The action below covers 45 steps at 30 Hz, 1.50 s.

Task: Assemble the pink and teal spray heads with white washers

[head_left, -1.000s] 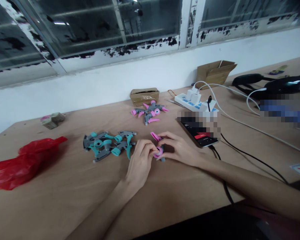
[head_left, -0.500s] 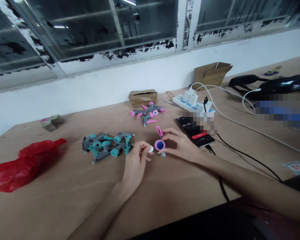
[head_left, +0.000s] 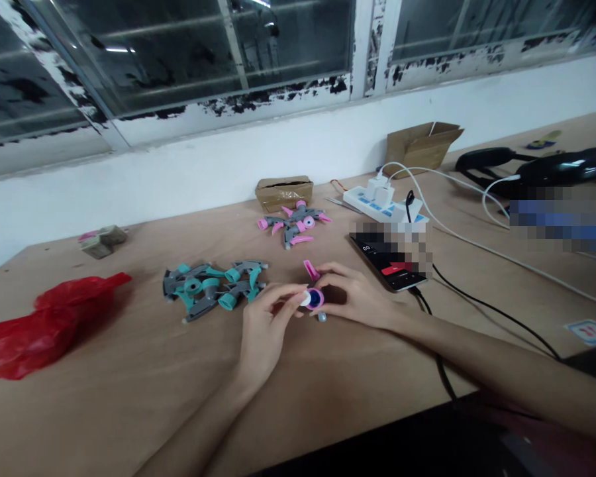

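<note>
My right hand (head_left: 360, 295) grips a pink and grey trigger sprayer head (head_left: 314, 291), its round pink collar turned toward me and its pink trigger sticking up. My left hand (head_left: 263, 324) pinches a small white round piece (head_left: 305, 299) and holds it against the mouth of that collar. Both hands rest low over the brown table (head_left: 129, 397). A pile of teal and grey sprayer heads (head_left: 211, 288) lies just left of my left hand. A smaller pile of pink and grey sprayer heads (head_left: 295, 222) lies farther back.
A red plastic bag (head_left: 44, 324) lies at the left. A phone (head_left: 390, 262) with a black cable sits right of my hands, behind it a white power strip (head_left: 382, 202) with chargers. Two cardboard boxes (head_left: 284, 192) stand by the wall. Dark gear lies at far right.
A second ago both hands were closed together on the sprayer head. The left hand then drew back with the white piece, and now it has brought it to the collar again.
</note>
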{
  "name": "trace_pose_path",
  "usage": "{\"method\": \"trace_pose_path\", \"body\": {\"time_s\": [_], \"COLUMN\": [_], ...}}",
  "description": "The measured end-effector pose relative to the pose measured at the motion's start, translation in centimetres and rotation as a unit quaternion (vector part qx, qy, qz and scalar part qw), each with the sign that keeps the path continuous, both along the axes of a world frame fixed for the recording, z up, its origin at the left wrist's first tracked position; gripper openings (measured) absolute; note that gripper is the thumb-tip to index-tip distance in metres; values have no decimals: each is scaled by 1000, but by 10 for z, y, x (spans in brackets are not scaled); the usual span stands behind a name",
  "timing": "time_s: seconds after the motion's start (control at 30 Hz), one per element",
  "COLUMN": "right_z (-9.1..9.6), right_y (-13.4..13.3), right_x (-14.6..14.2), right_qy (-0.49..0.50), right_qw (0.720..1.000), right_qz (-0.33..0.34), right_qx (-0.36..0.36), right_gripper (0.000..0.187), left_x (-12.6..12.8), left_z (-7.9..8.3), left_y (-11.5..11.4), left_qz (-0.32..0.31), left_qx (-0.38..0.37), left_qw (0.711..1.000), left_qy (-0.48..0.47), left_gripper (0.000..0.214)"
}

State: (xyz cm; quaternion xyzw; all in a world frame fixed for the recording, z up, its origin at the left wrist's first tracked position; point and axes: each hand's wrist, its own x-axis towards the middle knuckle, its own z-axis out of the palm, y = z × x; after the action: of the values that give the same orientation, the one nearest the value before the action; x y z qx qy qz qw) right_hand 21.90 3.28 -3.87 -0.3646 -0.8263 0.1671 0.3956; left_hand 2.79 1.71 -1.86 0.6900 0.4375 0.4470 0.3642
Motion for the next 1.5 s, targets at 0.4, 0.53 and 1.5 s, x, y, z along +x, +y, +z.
{"method": "trace_pose_path", "body": {"time_s": [0.4,0.53,1.5], "right_z": [1,1,-3], "right_y": [-2,-3,-2], "right_x": [0,0,2], "right_qy": [8,10,5], "right_qw": [1000,1000,999], "right_qz": [17,19,37], "right_qx": [-9,-4,7], "right_gripper": [22,22,22], "left_x": [1,2,-1], "left_z": [6,6,9], "left_y": [-7,-7,0], "left_qz": [12,37,-43], "left_qx": [54,89,16], "left_qw": [992,986,985], "left_qy": [115,136,166], "left_gripper": [12,8,4]}}
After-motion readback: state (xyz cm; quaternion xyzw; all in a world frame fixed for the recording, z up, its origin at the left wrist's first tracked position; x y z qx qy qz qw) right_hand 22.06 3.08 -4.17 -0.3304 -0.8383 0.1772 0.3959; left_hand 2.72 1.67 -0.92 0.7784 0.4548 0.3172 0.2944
